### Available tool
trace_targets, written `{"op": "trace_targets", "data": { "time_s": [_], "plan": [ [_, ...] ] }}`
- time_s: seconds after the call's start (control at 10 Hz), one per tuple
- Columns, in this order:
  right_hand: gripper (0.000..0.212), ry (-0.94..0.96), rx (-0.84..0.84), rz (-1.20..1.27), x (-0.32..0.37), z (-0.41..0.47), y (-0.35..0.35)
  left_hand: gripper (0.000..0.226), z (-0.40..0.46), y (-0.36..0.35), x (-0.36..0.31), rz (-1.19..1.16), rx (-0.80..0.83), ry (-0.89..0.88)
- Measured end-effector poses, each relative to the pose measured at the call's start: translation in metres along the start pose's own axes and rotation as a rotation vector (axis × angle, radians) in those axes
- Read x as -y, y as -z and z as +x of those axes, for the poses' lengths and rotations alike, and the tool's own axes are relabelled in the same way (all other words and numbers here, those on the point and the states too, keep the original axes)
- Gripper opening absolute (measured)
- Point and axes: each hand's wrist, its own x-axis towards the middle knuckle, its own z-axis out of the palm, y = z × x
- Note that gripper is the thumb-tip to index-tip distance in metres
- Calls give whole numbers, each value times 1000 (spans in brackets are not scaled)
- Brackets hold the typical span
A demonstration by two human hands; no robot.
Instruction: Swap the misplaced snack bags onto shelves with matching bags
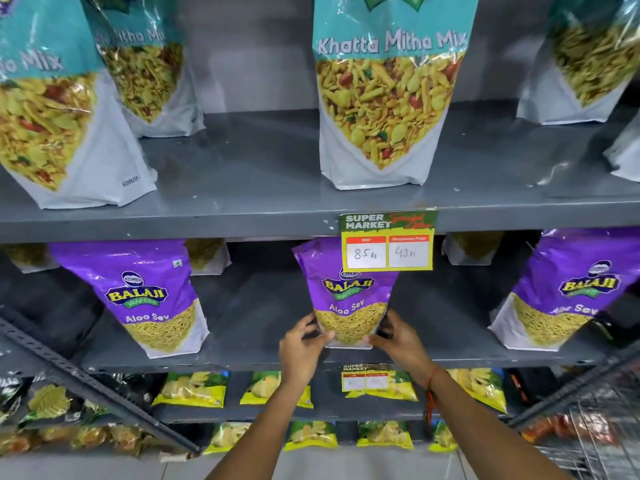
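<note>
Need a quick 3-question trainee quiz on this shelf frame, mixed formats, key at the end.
1. True or false: both hands, left hand and right hand, are on the middle purple Aloo Sev bag.
2. Multiple choice: the teal Khatta Mitha Mix bag stands on
A. the shelf above the purple bags
B. the same shelf as the purple bags
C. the floor
3. Fill in: the two handwritten numbers on the yellow price tag are ___ and ___.

Key: 1 true; 2 A; 3 85 and 43.
</note>
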Motion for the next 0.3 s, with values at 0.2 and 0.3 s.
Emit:
{"op": "trace_targets", "data": {
  "time_s": [0.2,0.3],
  "plan": [
    [56,27,-97,44,20,-20,0,57,-22,1,-19,13,-17,-25],
    [46,81,-332,104,46,-47,0,45,-48,5,-27,-37,-94,-88]
  ]
}}
